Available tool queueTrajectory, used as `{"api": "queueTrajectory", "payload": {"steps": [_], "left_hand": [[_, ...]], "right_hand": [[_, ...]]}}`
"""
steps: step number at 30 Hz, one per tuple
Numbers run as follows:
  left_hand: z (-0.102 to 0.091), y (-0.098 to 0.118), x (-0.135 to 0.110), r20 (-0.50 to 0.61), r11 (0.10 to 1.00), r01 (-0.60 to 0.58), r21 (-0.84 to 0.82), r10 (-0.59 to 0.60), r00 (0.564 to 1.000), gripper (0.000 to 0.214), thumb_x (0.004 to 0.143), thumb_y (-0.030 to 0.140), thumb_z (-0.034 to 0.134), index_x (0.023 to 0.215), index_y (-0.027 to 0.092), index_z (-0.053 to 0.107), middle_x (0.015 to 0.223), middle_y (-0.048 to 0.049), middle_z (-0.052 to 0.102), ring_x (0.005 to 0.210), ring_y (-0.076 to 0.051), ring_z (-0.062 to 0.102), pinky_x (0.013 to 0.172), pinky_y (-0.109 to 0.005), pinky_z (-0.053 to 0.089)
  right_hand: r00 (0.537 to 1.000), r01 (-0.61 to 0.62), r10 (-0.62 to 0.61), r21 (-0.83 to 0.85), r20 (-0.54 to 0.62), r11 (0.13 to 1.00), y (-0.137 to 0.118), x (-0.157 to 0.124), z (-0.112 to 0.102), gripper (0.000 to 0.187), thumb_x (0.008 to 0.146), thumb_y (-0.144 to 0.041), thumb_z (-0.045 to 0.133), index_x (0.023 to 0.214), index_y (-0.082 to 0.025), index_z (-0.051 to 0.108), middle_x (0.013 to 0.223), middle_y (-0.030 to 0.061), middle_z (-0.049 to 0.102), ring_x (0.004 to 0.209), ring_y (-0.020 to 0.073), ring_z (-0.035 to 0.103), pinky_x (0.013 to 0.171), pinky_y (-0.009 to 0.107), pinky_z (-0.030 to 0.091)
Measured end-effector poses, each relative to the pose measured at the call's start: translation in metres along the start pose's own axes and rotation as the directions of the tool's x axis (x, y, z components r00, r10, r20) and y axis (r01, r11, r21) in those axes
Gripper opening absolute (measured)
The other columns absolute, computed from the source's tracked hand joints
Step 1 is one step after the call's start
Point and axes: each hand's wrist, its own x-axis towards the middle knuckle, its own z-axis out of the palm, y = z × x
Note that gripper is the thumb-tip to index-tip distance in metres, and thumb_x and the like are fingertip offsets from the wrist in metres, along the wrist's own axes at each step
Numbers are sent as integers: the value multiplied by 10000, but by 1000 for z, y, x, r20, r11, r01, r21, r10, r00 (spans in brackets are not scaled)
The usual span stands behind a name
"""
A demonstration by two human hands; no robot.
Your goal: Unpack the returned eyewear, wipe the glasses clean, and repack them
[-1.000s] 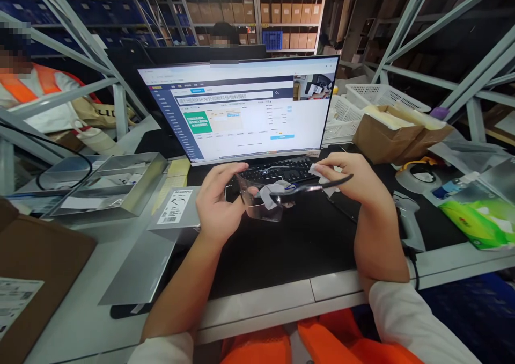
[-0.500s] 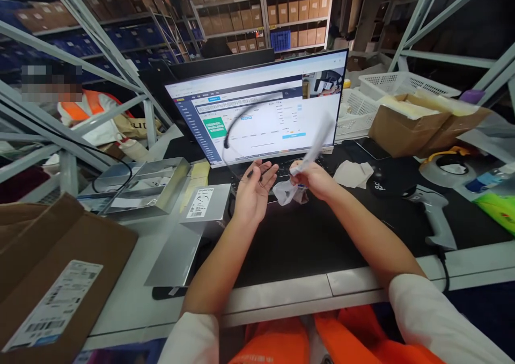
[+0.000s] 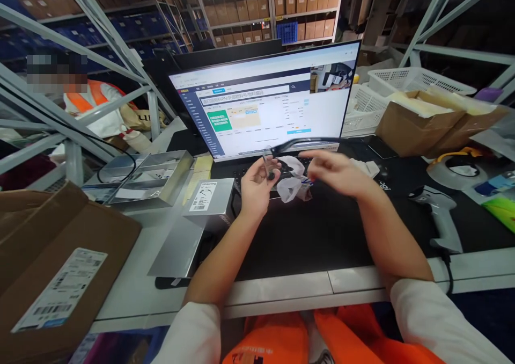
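Note:
My left hand [image 3: 257, 187] is closed, its thumb and fingers pinching a dark, curved, cable-like piece [image 3: 298, 143]. The piece arches rightward in front of the monitor's lower edge; a clear section and a small dark round end show by the fingertips. Fingers apart, my right hand [image 3: 336, 170] hovers to the right with its index finger stretched leftward, and I see nothing in it. Between the hands, crumpled translucent plastic wrap [image 3: 288, 190] lies in front of the keyboard. A grey box with a white label [image 3: 203, 196] stands left of my left wrist.
A monitor [image 3: 257, 111] stands behind the hands. On the left are a large cardboard box [image 3: 60, 262] and a grey open tray [image 3: 161, 184]. A handheld scanner [image 3: 440, 219], a tape dispenser [image 3: 458, 168] and white baskets [image 3: 418, 79] are on the right. Another person sits beyond the frame.
My right hand has let go of a translucent plastic strip and moved right; more plastic now lies between the hands. My left fingers have closed around the dark piece, whose arc is lower.

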Motion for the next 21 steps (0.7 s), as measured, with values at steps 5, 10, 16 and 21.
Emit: {"api": "queueTrajectory", "payload": {"steps": [5, 10, 16, 21], "left_hand": [[-7, -4, 6, -80, 988, -99, 121, 109, 991, 460, 678, 413, 920, 1059, 215, 757, 1016, -54, 747, 975, -191, 723, 940, -338, 586], [-2, -5, 1, -46, 996, -3, 93, 8, 999, 454, 684, 443, 911, 1024, 183, 760, 967, -69, 760, 878, -191, 741, 905, -354, 589], [4, -6, 1, -40, 983, 139, -119, -145, 989, 505, 623, 472, 949, 979, 181, 741, 937, -55, 757, 839, -198, 752, 949, -409, 576], [2, -2, 6, -153, 985, -15, -174, -12, 988, 447, 672, 432, 934, 1000, 210, 726, 968, -29, 730, 922, -184, 741, 1022, -404, 539]], "right_hand": [[807, 111, -81, 15, -585, 994, 5, -4, -28, 426, 1022, -512, 387, 1251, -280, 661, 1082, 80, 728, 1045, 231, 692, 876, 371, 543], [927, 88, -162, -222, -339, 971, -19, -15, 5, 344, 1015, -457, 491, 1089, -232, 740, 1061, 86, 775, 989, 248, 707, 890, 365, 521], [974, 49, -82, -152, -213, 987, 2, 3, 31, 342, 1000, -418, 504, 1122, -205, 743, 1040, 74, 776, 956, 232, 708, 862, 341, 522], [996, -40, 61, -318, 59, 947, 30, 18, 42, 262, 884, -326, 643, 1079, -196, 759, 1126, 103, 772, 1038, 266, 708, 891, 351, 511]]}}
